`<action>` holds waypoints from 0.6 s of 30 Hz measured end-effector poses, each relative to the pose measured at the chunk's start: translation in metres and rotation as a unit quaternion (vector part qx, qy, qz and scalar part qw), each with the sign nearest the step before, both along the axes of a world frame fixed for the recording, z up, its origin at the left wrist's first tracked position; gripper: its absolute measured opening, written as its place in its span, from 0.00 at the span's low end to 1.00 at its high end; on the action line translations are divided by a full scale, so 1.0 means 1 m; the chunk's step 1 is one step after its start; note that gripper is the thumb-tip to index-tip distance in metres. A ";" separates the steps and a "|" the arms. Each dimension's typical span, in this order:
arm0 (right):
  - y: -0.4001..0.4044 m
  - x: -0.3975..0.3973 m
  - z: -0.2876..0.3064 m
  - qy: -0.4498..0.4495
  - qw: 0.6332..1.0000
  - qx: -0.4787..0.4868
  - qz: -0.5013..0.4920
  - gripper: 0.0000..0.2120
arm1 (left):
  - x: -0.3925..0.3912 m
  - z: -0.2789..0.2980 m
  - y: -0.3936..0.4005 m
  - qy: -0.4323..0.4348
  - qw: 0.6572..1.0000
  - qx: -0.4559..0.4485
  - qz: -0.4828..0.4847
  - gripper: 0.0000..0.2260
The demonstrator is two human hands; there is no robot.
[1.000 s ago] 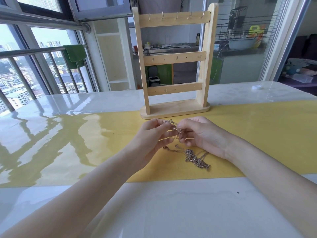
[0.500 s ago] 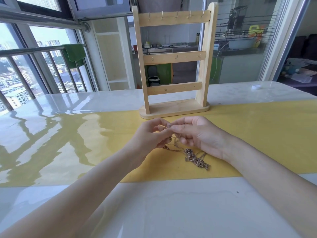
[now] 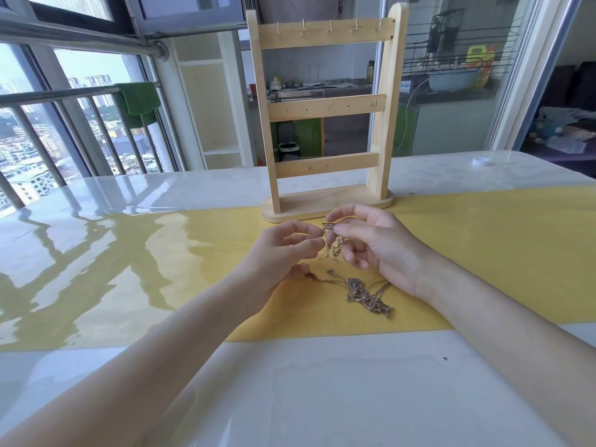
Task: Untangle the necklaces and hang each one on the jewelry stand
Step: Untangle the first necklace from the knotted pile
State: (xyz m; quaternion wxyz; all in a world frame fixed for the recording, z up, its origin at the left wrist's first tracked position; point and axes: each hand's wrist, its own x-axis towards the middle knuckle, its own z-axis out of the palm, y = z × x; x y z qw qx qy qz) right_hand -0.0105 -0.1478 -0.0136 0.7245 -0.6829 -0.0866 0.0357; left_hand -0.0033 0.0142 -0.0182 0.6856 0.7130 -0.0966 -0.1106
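While both hands meet just above the table, the left hand [image 3: 283, 250] pinches a thin chain between thumb and forefinger, and the right hand [image 3: 377, 243] pinches the same raised strand [image 3: 332, 243] at a small bar-shaped piece, its other fingers loosely curled. The fingertips of the two hands nearly touch, the left at 9 o'clock of the pinch and the right at 3 o'clock. From there the chain droops in a small snarl toward 6 o'clock and runs down to the tangled necklaces [image 3: 367, 295], a heap of links lying on the yellow runner [image 3: 483, 253] just below the right palm. One loose end trails out toward 9 o'clock, reaching the heel of the left hand.

At 12 o'clock of the hands, near but apart from them, the wooden jewelry stand [image 3: 325, 108] stands upright, its base straddling the far edge of the runner; small hooks show along its three crossbars and nothing hangs on them. The glossy white table [image 3: 322, 398] spreads all round. A small white cap [image 3: 480, 161] sits well off at 2 o'clock.
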 end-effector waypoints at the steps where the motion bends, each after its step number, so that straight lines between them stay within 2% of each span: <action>1: 0.001 -0.001 0.000 -0.006 1.000 -0.007 0.009 0.06 | 0.000 -0.001 0.000 -0.004 1.000 0.003 -0.002 0.02; 7: 0.004 -0.003 0.003 -0.017 1.000 0.009 0.025 0.06 | -0.001 0.000 0.001 0.001 1.000 0.013 -0.021 0.05; 18: 0.004 0.000 0.001 0.006 0.995 0.054 -0.082 0.05 | 0.002 0.001 0.002 0.004 0.997 -0.074 0.005 0.02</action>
